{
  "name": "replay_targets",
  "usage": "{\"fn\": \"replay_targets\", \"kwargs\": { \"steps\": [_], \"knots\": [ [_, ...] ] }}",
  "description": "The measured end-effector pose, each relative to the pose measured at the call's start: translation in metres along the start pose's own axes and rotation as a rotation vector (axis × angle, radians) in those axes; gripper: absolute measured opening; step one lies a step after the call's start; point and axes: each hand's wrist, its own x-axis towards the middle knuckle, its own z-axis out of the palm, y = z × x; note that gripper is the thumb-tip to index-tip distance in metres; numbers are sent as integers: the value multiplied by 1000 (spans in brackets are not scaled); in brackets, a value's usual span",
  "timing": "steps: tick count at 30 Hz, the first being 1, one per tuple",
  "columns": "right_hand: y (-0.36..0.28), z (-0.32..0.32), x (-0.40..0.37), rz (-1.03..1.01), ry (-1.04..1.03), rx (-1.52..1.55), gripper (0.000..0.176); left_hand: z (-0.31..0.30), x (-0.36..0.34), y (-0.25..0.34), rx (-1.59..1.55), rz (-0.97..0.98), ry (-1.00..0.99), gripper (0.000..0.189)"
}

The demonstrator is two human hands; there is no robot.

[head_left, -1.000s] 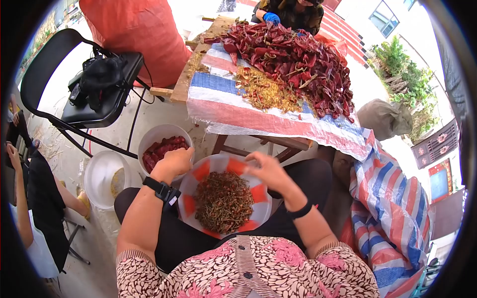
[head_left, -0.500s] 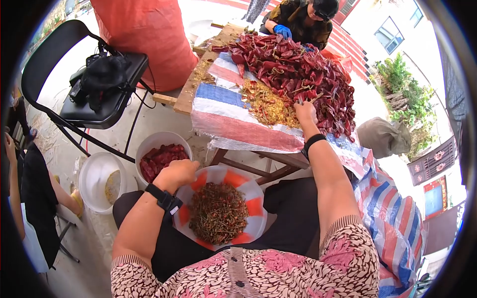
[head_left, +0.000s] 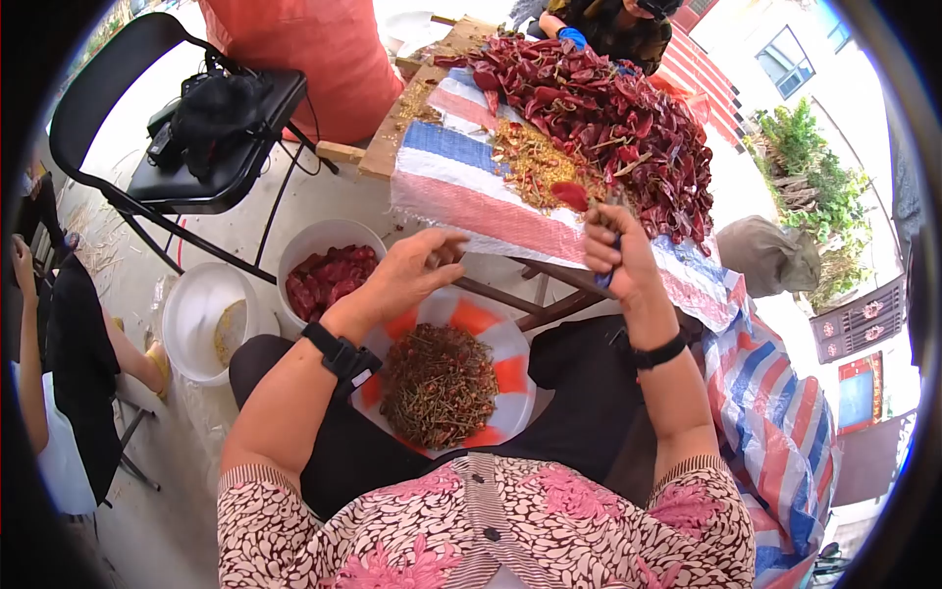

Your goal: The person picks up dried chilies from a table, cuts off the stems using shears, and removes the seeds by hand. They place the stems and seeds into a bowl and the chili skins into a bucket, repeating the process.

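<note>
My right hand (head_left: pixel 626 253) is closed around blue-handled scissors (head_left: pixel 612 263) near the front edge of the covered table. At its fingertips a single dried red chili pepper (head_left: pixel 569 194) sticks out to the left. My left hand (head_left: pixel 417 265) holds nothing; its fingers are apart and slightly curled, above the far rim of an orange-and-white basin (head_left: pixel 510 376). Chili stems (head_left: pixel 439 388) fill the middle of that basin, which rests between my legs. Behind my right hand lies a big heap of dried red chilies (head_left: pixel 599 108), with yellow seeds (head_left: pixel 535 162) spilled beside it.
A white bucket (head_left: pixel 294 245) of red chili pieces stands left of the basin, next to a white tub (head_left: pixel 186 324). Further left is a black folding chair (head_left: pixel 167 191) with black gear. Another person (head_left: pixel 628 34) in a blue glove works across the striped-sheet table (head_left: pixel 471 191).
My right hand has drawn back from the heap toward me with a chili. My left hand has moved up and right, fingers opening. The view has shifted slightly.
</note>
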Motion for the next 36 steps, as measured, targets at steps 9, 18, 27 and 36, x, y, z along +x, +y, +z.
{"fn": "replay_targets", "kwargs": {
  "steps": [9, 18, 27, 36],
  "knots": [
    [114, 65, -31, 429, -259, 558, 20, 27, -10, 2, 126, 212, 10, 64],
    [122, 62, -34, 317, -221, 390, 18, 22, -25, 14, -289, -54, -157, 52],
    [121, 69, -36, 287, -270, 418, 18, 8, -22, 5, -626, -201, -209, 32],
    [127, 66, -45, 234, -294, 428, 17, 6, -27, -3, -727, -346, -176, 23]
  ]
}}
